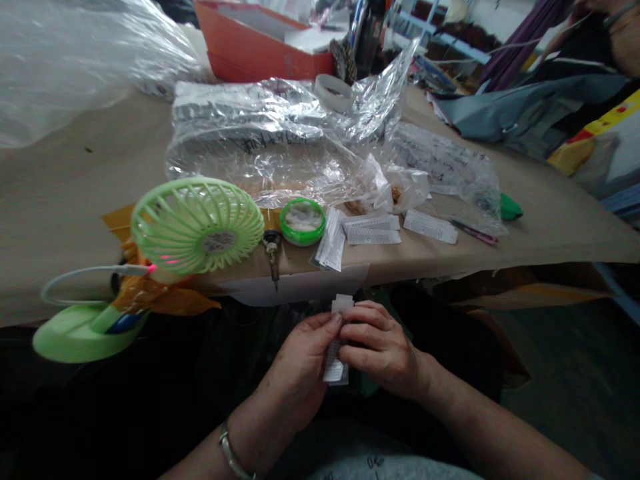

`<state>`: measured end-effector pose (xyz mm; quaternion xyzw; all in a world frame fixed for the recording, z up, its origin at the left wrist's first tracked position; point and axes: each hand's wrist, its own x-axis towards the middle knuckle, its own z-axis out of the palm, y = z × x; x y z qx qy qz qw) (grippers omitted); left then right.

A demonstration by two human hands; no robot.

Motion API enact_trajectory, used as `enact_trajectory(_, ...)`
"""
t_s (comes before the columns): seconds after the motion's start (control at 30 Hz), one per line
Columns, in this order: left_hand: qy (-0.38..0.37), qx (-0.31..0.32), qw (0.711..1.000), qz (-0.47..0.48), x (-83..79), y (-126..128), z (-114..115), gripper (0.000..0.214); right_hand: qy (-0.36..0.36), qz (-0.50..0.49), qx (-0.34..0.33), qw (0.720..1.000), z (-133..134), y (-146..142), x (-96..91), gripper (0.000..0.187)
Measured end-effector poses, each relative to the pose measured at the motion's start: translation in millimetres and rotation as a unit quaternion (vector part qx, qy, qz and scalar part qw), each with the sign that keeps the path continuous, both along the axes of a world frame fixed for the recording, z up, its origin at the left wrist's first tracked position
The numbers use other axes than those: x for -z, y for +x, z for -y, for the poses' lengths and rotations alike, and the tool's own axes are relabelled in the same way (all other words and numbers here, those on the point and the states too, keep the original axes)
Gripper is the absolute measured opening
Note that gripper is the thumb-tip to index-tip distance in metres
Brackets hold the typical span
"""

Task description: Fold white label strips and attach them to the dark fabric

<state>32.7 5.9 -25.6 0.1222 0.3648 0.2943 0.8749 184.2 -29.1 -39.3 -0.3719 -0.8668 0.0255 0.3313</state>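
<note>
A few printed white labels (334,363) are held upright between my two hands, below the table's front edge. My left hand (303,353) pinches them from the left, thumb on top. From the right, the bent fingers of my right hand (377,340) close on the same labels; the right thumb is hidden. On the table just beyond lie a stack of labels (331,240), more labels (373,230) side by side, and another label (430,226) to the right. A round green tub (303,222) with whitish content stands left of the stack.
A green fan (197,227) is taped at the left edge, beside a pointed metal tool (272,257). Clear plastic bags (270,153), a tape roll (333,92) and a red box (265,50) lie behind. Small pink-handled scissors or snips (477,233) rest right. Another person's arm (625,40) shows top right.
</note>
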Motion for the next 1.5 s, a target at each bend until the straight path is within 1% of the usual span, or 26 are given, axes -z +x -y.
enact_trajectory(0.1,-0.009,0.003,1.000,-0.005,3.0,-1.9,0.7,0.015,-0.017,-0.023,-0.009,1.000,2.8,0.0,0.6,0.015)
enact_trajectory(0.13,-0.011,0.006,1.000,-0.007,3.3,-2.8,0.9,0.015,-0.026,-0.044,-0.008,0.999,4.2,0.5,0.8,0.015)
enact_trajectory(0.2,-0.009,0.023,1.000,-0.015,2.5,-5.1,1.3,0.015,-0.050,-0.108,0.011,0.993,6.6,2.9,1.1,0.022)
enact_trajectory(0.27,-0.003,0.049,0.998,-0.030,0.2,-7.3,2.0,0.017,-0.093,-0.191,0.064,0.975,7.4,6.2,0.7,0.026)
enact_trajectory(0.33,0.002,0.070,0.996,-0.048,-2.2,-9.0,3.3,0.020,-0.157,-0.258,0.124,0.945,5.9,8.7,-0.8,0.030)
enact_trajectory(0.37,0.005,0.079,0.995,-0.054,-3.1,-9.5,4.2,0.021,-0.194,-0.275,0.141,0.931,4.5,9.2,-1.8,0.032)
enact_trajectory(0.4,0.007,0.086,0.995,-0.059,-3.7,-9.9,5.1,0.022,-0.229,-0.281,0.147,0.921,3.0,8.9,-2.8,0.033)
enact_trajectory(0.47,0.014,0.100,0.993,-0.063,-4.0,-10.3,6.8,0.023,-0.269,-0.266,0.132,0.916,0.3,6.6,-4.4,0.035)
enact_trajectory(0.6,0.027,0.118,0.991,-0.053,-2.7,-10.8,8.3,0.025,-0.268,-0.227,0.111,0.930,-0.9,-1.7,-4.1,0.034)
enact_trajectory(0.77,0.034,0.115,0.991,-0.058,-2.5,-11.4,8.3,0.023,-0.263,-0.216,0.096,0.935,0.3,-8.6,-1.2,0.032)
enact_trajectory(0.87,0.041,0.109,0.991,-0.064,-1.9,-12.0,9.1,0.022,-0.261,-0.229,0.100,0.932,1.1,-9.8,-1.5,0.033)
enact_trajectory(0.93,0.043,0.103,0.992,-0.065,-0.9,-12.7,10.0,0.022,-0.271,-0.258,0.110,0.921,1.7,-9.5,-1.9,0.034)
enact_trajectory(0.97,0.043,0.101,0.992,-0.065,-0.3,-13.2,10.3,0.022,-0.291,-0.280,0.114,0.908,1.8,-9.1,-1.7,0.035)
enact_trajectory(1.0,0.044,0.102,0.992,-0.063,0.2,-13.7,10.6,0.023,-0.326,-0.310,0.111,0.886,1.3,-8.3,-0.9,0.036)
enact_trajectory(1.03,0.047,0.104,0.992,-0.059,0.5,-14.4,10.8,0.023,-0.375,-0.343,0.096,0.856,0.3,-7.1,0.4,0.036)
enact_trajectory(1.07,0.051,0.108,0.991,-0.053,0.6,-15.0,10.8,0.024,-0.431,-0.377,0.069,0.817,-1.4,-5.7,2.3,0.038)
enact_trajectory(1.1,0.056,0.112,0.991,-0.045,0.4,-15.6,10.8,0.025,-0.486,-0.409,0.036,0.772,-3.9,-4.0,4.6,0.039)
enact_trajectory(1.13,0.061,0.117,0.991,-0.037,0.0,-16.2,10.8,0.026,-0.532,-0.435,-0.001,0.727,-7.1,-2.3,7.2,0.041)
enact_trajectory(1.17,0.064,0.122,0.990,-0.032,-0.4,-16.6,10.8,0.027,-0.565,-0.454,-0.039,0.687,-10.6,-0.5,9.9,0.043)
enact_trajectory(1.2,0.068,0.128,0.989,-0.028,-0.8,-17.0,11.0,0.028,-0.590,-0.466,-0.072,0.656,-14.4,0.9,12.5,0.045)
enact_trajectory(1.23,0.071,0.135,0.988,-0.027,-1.2,-17.2,11.2,0.030,-0.607,-0.472,-0.099,0.632,-18.0,1.9,14.7,0.047)
enact_trajectory(1.3,0.077,0.148,0.986,-0.028,-1.2,-17.3,12.1,0.032,-0.626,-0.483,-0.138,0.597,-24.0,2.3,17.8,0.047)
enact_trajectory(1.37,0.079,0.156,0.984,-0.026,-0.5,-17.2,13.2,0.031,-0.634,-0.497,-0.157,0.572,-27.7,0.7,19.7,0.042)
enact_trajectory(1.43,0.079,0.160,0.984,-0.027,0.5,-16.9,14.1,0.030,-0.636,-0.510,-0.162,0.557,-29.2,-1.4,21.3,0.035)
enact_trajectory(1.5,0.080,0.162,0.983,-0.032,1.4,-16.7,14.6,0.031,-0.639,-0.510,-0.160,0.554,-29.3,-2.5,22.9,0.031)
